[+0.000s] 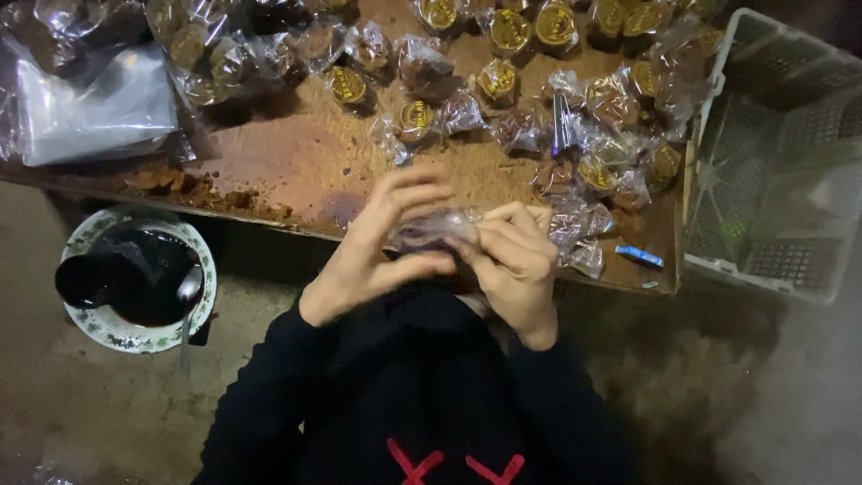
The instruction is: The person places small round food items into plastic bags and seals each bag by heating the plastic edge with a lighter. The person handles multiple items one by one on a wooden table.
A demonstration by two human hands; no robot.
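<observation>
Near the centre of the frame, both hands meet over the near edge of a brown wooden table [296,153]. The left hand [373,247] and the right hand [512,260] pinch a small clear plastic wrapper [435,229] between them, fingers curled in from each side, so the packet hangs just in front of the person's dark top, where both thumbs can work its open end. What lies inside it is too blurred to tell.

Wrapped cakes with round gold labels [503,81] crowd the upper middle and upper right of the table, within easy reach. A white plastic crate [772,153] stands at the right edge, touching the table. At lower left, on the floor, a patterned bowl [135,278] holds a spoon [187,292]. A small blue object [639,257] lies near the table's right corner.
</observation>
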